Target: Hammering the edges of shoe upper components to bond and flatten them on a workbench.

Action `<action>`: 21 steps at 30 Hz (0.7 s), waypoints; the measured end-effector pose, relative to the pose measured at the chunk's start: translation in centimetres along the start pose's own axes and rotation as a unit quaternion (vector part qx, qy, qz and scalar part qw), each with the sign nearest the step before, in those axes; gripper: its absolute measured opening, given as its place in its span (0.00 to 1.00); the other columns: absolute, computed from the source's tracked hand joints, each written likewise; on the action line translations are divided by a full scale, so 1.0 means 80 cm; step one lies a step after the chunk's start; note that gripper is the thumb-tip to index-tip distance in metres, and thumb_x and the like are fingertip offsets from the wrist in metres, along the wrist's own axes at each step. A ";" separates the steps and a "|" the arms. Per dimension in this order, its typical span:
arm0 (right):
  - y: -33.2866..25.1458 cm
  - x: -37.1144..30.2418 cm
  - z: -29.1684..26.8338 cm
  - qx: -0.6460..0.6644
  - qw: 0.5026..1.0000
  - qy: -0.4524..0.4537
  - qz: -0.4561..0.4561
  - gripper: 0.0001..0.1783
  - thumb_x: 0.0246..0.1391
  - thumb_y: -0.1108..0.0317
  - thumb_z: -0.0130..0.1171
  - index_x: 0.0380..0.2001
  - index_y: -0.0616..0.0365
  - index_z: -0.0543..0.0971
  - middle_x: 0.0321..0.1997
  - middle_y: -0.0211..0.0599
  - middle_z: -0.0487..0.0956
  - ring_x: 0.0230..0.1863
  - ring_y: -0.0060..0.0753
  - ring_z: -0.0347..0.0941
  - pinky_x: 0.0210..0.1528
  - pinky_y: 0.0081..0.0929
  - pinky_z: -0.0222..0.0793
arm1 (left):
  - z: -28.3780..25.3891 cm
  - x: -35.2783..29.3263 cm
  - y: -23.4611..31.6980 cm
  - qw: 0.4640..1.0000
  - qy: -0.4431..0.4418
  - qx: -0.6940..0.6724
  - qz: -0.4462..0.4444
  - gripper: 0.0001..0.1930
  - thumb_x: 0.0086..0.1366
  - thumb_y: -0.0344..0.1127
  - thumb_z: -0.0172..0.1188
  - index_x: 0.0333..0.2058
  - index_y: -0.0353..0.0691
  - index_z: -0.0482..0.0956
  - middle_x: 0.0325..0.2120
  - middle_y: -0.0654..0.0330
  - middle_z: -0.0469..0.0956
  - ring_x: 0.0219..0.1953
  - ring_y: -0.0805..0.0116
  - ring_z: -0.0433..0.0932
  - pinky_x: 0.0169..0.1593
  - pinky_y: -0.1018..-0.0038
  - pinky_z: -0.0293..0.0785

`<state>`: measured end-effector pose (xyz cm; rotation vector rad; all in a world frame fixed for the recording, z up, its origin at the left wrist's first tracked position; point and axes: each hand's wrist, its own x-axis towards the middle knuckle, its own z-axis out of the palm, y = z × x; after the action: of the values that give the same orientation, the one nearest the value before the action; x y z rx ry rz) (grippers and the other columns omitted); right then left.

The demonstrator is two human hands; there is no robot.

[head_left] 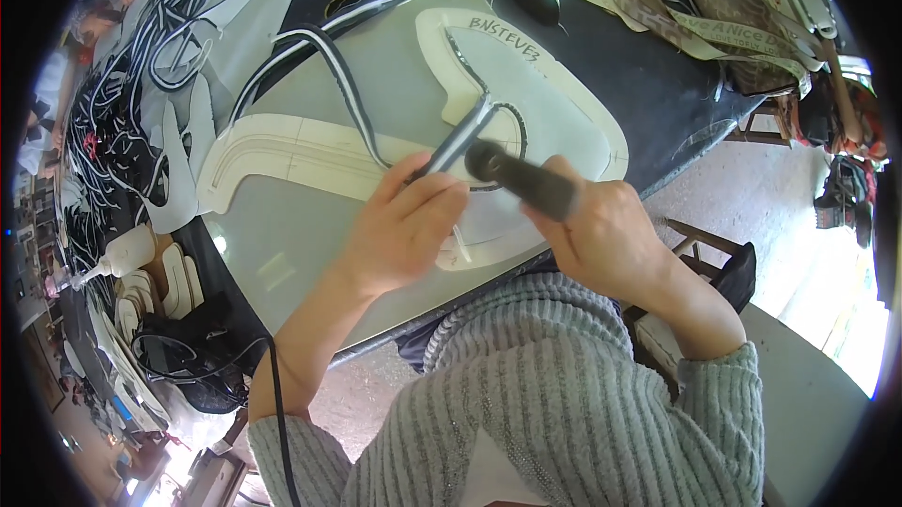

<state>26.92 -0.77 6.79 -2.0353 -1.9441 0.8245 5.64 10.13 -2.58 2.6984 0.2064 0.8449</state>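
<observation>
My left hand [399, 225] is closed on a narrow black-and-white strap [460, 140], pressing it down over a cream curved template [310, 145] on the table. From there the strap loops up and away to the left. My right hand [606, 225] grips a dark hammer [526, 178], blurred by motion, whose round end is just right of the strap and my left fingertips. A second cream template [601, 122], with handwriting on it, surrounds a grey opening beyond my hands. A thin dark cord edges the curve beside the strap.
A grey board [282, 258] lies under the work. Tangled black-and-white straps [113, 103] heap up at the left, near a white squeeze bottle [127, 251]. A black cable [277, 394] crosses my left forearm. Patterned straps [695, 28] lie far right, and a wooden stool [705, 244] stands right.
</observation>
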 end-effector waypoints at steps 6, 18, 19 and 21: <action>-0.001 0.001 -0.002 -0.037 0.999 -0.024 -0.003 0.20 0.65 0.56 0.53 0.30 0.65 0.69 0.17 0.47 0.76 0.20 0.54 0.76 0.23 0.46 0.70 | 0.003 -0.004 -0.004 0.999 0.024 -0.033 -0.006 0.19 0.50 0.24 0.61 0.43 0.31 0.74 0.40 0.57 0.80 0.45 0.60 0.80 0.59 0.55 0.71; 0.019 -0.001 0.024 -0.047 0.998 -0.034 -0.013 0.20 0.66 0.55 0.52 0.29 0.63 0.68 0.16 0.45 0.75 0.20 0.54 0.76 0.23 0.46 0.70 | -0.065 0.047 -0.033 0.986 -0.127 0.083 -0.070 0.25 0.54 0.28 0.69 0.49 0.39 0.70 0.40 0.63 0.81 0.50 0.62 0.79 0.63 0.51 0.64; 0.017 0.000 0.024 -0.046 0.998 -0.032 -0.016 0.20 0.66 0.55 0.52 0.29 0.63 0.68 0.16 0.45 0.75 0.20 0.54 0.76 0.23 0.46 0.70 | -0.065 0.047 -0.034 0.993 -0.110 0.031 -0.031 0.23 0.55 0.27 0.68 0.49 0.38 0.70 0.39 0.63 0.81 0.48 0.62 0.79 0.62 0.52 0.67; 0.018 -0.001 0.024 -0.044 0.999 -0.023 -0.020 0.21 0.66 0.54 0.52 0.29 0.63 0.68 0.15 0.45 0.75 0.19 0.53 0.75 0.23 0.45 0.70 | -0.049 0.029 -0.037 0.990 -0.131 -0.023 -0.042 0.22 0.55 0.26 0.67 0.49 0.38 0.71 0.39 0.62 0.82 0.47 0.61 0.80 0.59 0.54 0.70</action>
<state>27.13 -1.42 4.46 -2.0351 -2.0739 0.7961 5.18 14.38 0.72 2.7015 0.2369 0.4587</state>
